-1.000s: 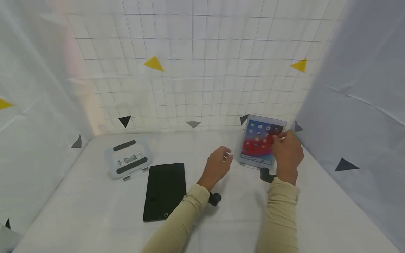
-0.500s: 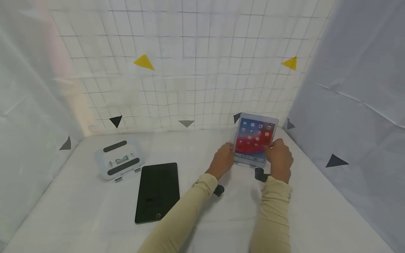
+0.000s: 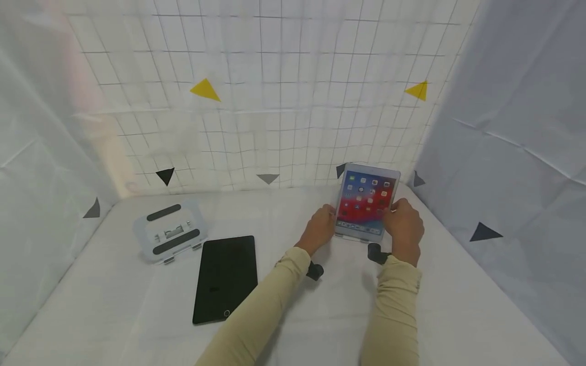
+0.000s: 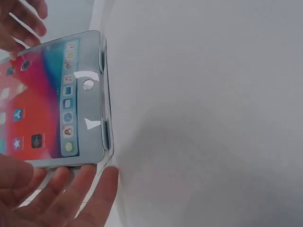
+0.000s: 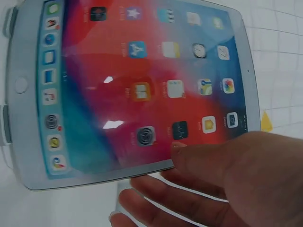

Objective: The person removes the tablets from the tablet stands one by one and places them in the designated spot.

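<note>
A white-framed tablet (image 3: 366, 203) with a lit home screen leans back on a stand at the back right. Two small clips of the stand (image 4: 106, 135) catch its bottom edge; most of the stand is hidden behind it. My right hand (image 3: 404, 229) pinches the tablet's right edge, thumb on the screen and fingers behind, as the right wrist view shows. At the left edge, my left hand (image 3: 318, 229) holds the tablet low down, its thumb in front and its fingertips (image 4: 85, 175) against the side.
A dark tablet (image 3: 226, 277) lies flat on the white table (image 3: 329, 320), partly behind the left sleeve. Left of it is a folded pale stand (image 3: 171, 231) with two dark pads. A white gridded sheet (image 3: 274, 101) hangs behind, with sheets at both sides.
My left hand has moved right and up to the tablet's left edge. The right hand has slid lower along the right edge. The head view has shifted slightly.
</note>
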The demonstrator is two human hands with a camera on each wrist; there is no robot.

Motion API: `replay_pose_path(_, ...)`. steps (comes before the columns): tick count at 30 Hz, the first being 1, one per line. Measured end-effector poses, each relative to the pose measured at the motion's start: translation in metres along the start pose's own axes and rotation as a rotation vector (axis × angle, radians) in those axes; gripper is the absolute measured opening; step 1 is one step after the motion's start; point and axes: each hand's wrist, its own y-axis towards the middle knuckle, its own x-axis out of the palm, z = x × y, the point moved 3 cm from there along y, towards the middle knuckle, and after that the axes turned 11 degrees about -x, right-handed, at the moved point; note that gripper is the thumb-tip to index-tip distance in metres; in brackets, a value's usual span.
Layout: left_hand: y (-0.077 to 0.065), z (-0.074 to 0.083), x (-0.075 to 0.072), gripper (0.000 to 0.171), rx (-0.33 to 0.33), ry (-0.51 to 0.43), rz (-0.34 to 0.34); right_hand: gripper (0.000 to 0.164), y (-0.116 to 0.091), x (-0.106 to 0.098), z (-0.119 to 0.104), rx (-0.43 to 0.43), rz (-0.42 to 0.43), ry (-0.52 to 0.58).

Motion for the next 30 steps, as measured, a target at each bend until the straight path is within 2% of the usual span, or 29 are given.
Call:
replay_pose_path(7,-0.003,-0.004,-0.001,0.031,0.0,-0.071,-0.051,0.039,-0.003,-0.015,-0.003,-0.023,-0.015,-0.014)
replay_pose_path(12,-0.001,-0.006,0.001,0.036,0.039,-0.081,-0.035,0.042,-0.006,-0.02,-0.005,-0.054,0.002,-0.013)
replay_pose_path(18,-0.004,-0.005,-0.002,0.031,0.068,-0.043,0.033,0.039,-0.01,-0.025,-0.01,-0.117,0.017,-0.012)
replay_pose_path(23,-0.005,-0.003,-0.008,0.025,0.098,0.064,0.14,0.033,-0.015,-0.03,-0.015,-0.194,-0.051,0.009)
replay_pose_path(30,-0.005,0.001,-0.016,0.018,0.128,0.138,0.245,0.027,-0.021,-0.037,-0.025,-0.246,-0.092,-0.01)
